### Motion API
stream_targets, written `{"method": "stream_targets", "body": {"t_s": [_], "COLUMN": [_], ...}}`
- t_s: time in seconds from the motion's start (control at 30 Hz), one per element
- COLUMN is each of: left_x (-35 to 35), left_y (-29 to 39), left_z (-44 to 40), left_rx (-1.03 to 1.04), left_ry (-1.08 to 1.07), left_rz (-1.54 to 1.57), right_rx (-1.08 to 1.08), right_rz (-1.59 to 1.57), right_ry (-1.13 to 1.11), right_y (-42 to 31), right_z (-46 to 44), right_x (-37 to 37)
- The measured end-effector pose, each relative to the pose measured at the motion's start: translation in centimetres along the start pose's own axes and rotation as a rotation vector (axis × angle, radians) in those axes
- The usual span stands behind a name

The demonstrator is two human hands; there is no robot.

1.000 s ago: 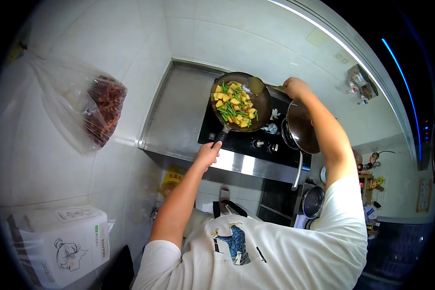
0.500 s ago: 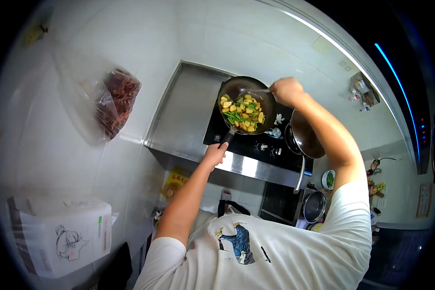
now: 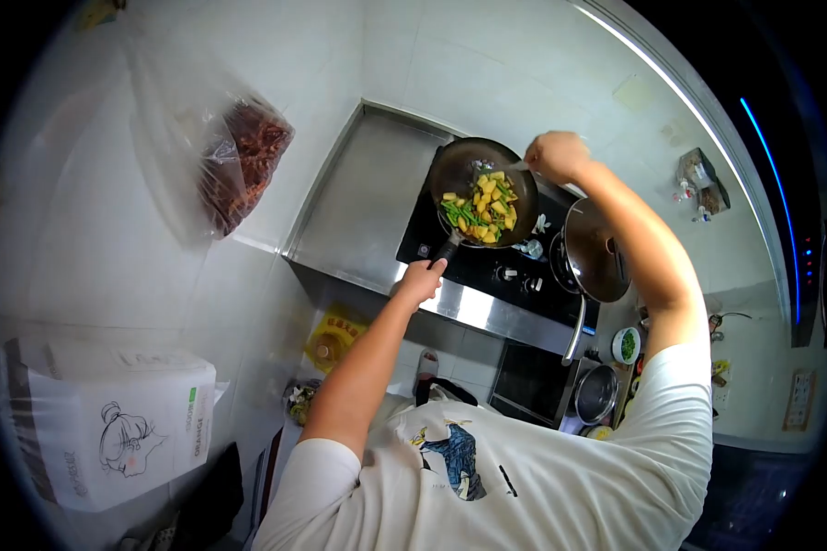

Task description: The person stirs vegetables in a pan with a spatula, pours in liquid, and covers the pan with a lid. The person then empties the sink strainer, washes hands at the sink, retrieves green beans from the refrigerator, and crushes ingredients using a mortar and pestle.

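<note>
The left hand [image 3: 420, 280] is clamped around the dark handle [image 3: 447, 250] of a frying pan [image 3: 451, 165]; the right hand [image 3: 557, 156], raised beyond the pan's right rim, is closed on a cooking utensil [image 3: 516, 166], which is blurred and reaches into the pan. The pan stands on the left part of a black hob [image 3: 418, 230]. It is round and dark brown inside, with yellow chunks and green lengths of food [image 3: 482, 207] gathered toward its near side and bare surface on the far side. Its long axis slants: the handle points toward the person and slightly left. To the right sits a second pan [image 3: 593, 248], its silvery handle pointing toward the person. At the lower left, a white package [image 3: 110, 432] bears a line drawing of a head and the word "ORANGE"; its remaining print is too small to read.
</note>
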State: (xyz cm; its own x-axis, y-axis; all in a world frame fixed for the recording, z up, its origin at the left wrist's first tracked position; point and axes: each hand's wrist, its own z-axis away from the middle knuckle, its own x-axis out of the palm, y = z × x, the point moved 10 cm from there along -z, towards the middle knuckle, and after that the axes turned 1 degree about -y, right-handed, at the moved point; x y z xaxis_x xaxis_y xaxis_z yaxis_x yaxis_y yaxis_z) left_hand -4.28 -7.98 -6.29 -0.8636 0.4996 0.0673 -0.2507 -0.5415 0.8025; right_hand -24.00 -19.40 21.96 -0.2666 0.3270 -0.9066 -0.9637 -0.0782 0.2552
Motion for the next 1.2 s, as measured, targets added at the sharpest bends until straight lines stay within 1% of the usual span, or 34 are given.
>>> {"method": "stream_targets", "body": {"t_s": [0.07,0.13,0.17,0.2,0.27,0.33,0.37,0.4,0.47,0.5,0.53,0.6,0.63,0.7,0.73,0.8,0.83,0.87,0.93,0.97,1.03,1.07,1.13,1.2], "left_x": [-0.1,0.1,0.1,0.1,0.1,0.1,0.1,0.1,0.0,0.1,0.2,0.3,0.4,0.4,0.3,0.4,0.2,0.2,0.3,0.4,0.5,0.5,0.8,0.8], "left_y": [0.2,0.0,-0.1,-0.2,-0.1,0.0,-0.2,-0.1,0.2,0.2,0.1,-0.1,-0.2,-0.3,-0.3,-0.1,0.0,-0.1,-0.2,-0.1,0.0,-0.1,0.0,0.1], "left_z": [-0.1,-0.4,-0.3,-0.1,0.1,0.0,-0.2,-0.2,0.2,0.3,0.4,0.2,0.1,0.0,0.0,0.0,0.0,0.1,0.4,0.4,0.3,0.3,0.3,0.5], "left_rx": [0.03,0.026,-0.002,-0.029,-0.033,0.007,-0.01,-0.01,-0.009,-0.022,-0.024,-0.035,-0.036,-0.039,-0.043,-0.044,-0.03,-0.019,-0.041,-0.057,-0.052,-0.05,-0.05,-0.029], "left_ry": [0.006,-0.008,-0.008,-0.006,-0.004,-0.005,-0.015,-0.012,-0.006,-0.011,-0.017,-0.025,-0.036,-0.031,-0.02,-0.023,-0.012,-0.004,-0.016,-0.026,-0.028,-0.027,-0.041,-0.013], "left_rz": [-0.026,-0.032,-0.032,-0.028,-0.001,-0.033,-0.038,-0.035,-0.042,-0.038,-0.045,-0.012,-0.005,-0.001,0.008,-0.007,-0.003,-0.001,-0.002,0.0,-0.007,-0.007,-0.014,0.03], "right_rx": [-0.009,-0.172,-0.127,-0.098,-0.048,-0.041,-0.047,-0.05,-0.084,-0.17,-0.163,-0.276,-0.19,-0.148,-0.126,-0.103,-0.084,-0.045,-0.021,-0.013,0.158,0.17,0.315,0.341], "right_rz": [-0.026,-0.057,-0.076,-0.028,0.076,0.105,0.086,0.088,0.087,0.063,0.057,0.057,0.077,0.211,0.292,0.166,0.067,-0.003,-0.051,-0.053,-0.242,-0.246,-0.436,-0.474], "right_ry": [0.02,0.106,0.03,0.001,0.002,-0.102,-0.067,-0.066,0.007,0.043,0.041,0.038,-0.039,-0.079,-0.086,-0.034,0.051,0.083,0.173,0.174,0.159,0.161,0.055,0.044], "right_y": [-0.9,-3.8,-4.6,-4.7,-2.5,-0.8,0.1,-0.2,-1.6,-3.0,-3.5,-6.1,-6.4,-4.8,-3.8,-1.2,0.3,1.9,3.9,4.4,6.6,6.9,8.7,9.3], "right_z": [-0.5,-0.6,-0.3,-0.8,-2.3,-1.1,-1.1,-0.9,1.0,1.6,1.8,2.4,2.5,1.2,1.3,2.9,3.8,4.7,7.6,8.7,11.2,12.3,14.2,15.6], "right_x": [-0.1,-0.7,-0.1,1.5,5.0,5.4,5.2,4.4,1.5,0.6,0.8,1.2,2.3,6.3,6.8,6.1,5.6,5.8,5.1,5.0,5.0,4.9,6.6,7.7]}}
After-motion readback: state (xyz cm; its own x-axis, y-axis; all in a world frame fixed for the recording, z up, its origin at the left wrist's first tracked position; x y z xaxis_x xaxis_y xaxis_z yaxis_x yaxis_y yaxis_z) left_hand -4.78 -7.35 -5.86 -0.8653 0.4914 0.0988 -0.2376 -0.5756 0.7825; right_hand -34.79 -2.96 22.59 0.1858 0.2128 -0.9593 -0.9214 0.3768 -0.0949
